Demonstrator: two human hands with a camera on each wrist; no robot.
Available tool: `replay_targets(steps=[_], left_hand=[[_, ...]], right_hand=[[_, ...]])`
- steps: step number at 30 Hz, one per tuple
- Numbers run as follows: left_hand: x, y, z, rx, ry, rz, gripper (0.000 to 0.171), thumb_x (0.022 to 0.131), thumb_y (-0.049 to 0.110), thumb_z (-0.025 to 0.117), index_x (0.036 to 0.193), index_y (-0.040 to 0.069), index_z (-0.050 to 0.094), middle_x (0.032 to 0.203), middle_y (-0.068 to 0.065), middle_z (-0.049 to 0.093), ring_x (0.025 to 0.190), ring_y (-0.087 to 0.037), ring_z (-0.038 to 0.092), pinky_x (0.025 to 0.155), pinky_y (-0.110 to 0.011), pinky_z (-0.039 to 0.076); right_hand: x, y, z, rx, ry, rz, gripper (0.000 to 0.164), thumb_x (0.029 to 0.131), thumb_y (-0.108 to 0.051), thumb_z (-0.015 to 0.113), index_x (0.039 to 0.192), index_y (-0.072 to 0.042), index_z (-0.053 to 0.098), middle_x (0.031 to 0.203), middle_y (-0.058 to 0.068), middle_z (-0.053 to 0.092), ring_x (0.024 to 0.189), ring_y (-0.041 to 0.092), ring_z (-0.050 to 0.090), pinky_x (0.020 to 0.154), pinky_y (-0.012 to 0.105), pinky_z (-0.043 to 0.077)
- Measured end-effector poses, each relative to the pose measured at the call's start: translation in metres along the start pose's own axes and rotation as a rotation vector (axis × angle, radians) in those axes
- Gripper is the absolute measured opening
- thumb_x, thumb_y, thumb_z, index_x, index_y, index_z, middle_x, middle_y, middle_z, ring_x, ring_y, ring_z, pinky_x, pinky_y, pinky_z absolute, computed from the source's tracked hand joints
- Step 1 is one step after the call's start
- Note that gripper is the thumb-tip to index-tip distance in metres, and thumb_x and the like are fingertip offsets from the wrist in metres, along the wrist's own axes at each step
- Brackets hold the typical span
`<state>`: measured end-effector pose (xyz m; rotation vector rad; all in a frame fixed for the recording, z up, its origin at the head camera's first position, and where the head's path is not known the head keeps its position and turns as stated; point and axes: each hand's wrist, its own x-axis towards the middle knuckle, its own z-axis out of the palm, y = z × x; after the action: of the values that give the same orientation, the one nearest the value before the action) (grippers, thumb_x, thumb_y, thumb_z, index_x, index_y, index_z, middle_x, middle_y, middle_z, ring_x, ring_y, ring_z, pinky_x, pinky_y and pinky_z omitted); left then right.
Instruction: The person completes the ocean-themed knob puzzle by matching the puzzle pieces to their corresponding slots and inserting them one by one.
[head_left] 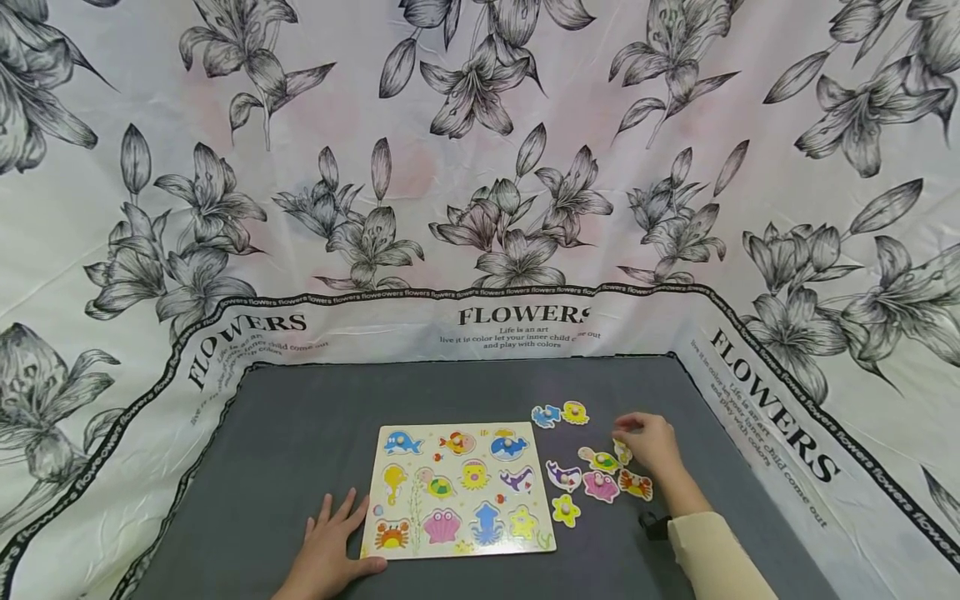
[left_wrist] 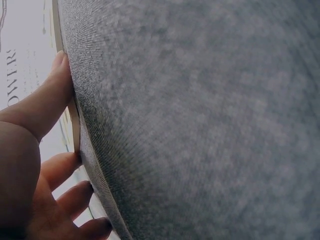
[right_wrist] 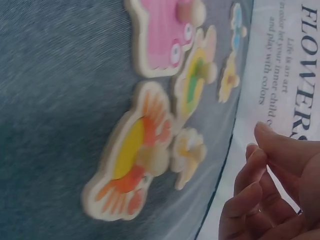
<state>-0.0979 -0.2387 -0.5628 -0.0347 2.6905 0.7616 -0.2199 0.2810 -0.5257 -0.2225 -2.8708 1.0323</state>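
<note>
My left hand (head_left: 327,542) lies with spread fingers at the near left corner of the wooden puzzle board (head_left: 410,546), its thumb along the board's near edge. In the left wrist view, the thumb (left_wrist: 47,102) touches that edge. My right hand (head_left: 651,450) hovers over the loose pieces, its fingers loosely bent. Thumb and index finger are close together with nothing between them in the right wrist view. Nearest to it is the yellow seahorse piece (head_left: 622,452), partly covered in the head view. The crab piece (head_left: 639,486) and turtle piece (head_left: 600,461) lie beside it.
Right of the board lie a pink shell piece (head_left: 601,488), a purple dolphin piece (head_left: 563,477), a yellow starfish piece (head_left: 566,512), a blue piece (head_left: 546,416) and a yellow piece (head_left: 575,412). Knobbed whale and fish pieces sit in the board's top row. Flower-printed cloth (head_left: 525,350) surrounds the grey table.
</note>
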Motion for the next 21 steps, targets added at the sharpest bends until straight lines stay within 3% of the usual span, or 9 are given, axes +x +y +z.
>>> replay_targets(steps=[7,21], left_hand=[[0.0,0.0,0.0,0.009,0.01,0.01,0.116,0.059,0.064,0.088,0.152,0.008,0.047,0.161,-0.025,0.031,0.148,-0.06,0.008,0.11,-0.08,0.011],[0.0,-0.003,0.001,-0.006,0.006,0.03,0.115,0.061,0.065,0.086,0.152,0.008,0.046,0.161,-0.025,0.031,0.147,-0.061,0.008,0.109,-0.081,0.012]], right_hand=[[0.001,0.013,0.001,-0.032,-0.067,0.062,0.02,0.088,-0.01,0.078,0.105,0.001,0.075,0.095,0.014,0.072,0.087,0.029,0.067,0.073,0.043,0.055],[0.001,0.028,0.008,-0.07,-0.068,0.088,0.018,0.089,-0.013,0.077,0.103,-0.003,0.077,0.098,0.015,0.074,0.088,0.03,0.067,0.077,0.047,0.054]])
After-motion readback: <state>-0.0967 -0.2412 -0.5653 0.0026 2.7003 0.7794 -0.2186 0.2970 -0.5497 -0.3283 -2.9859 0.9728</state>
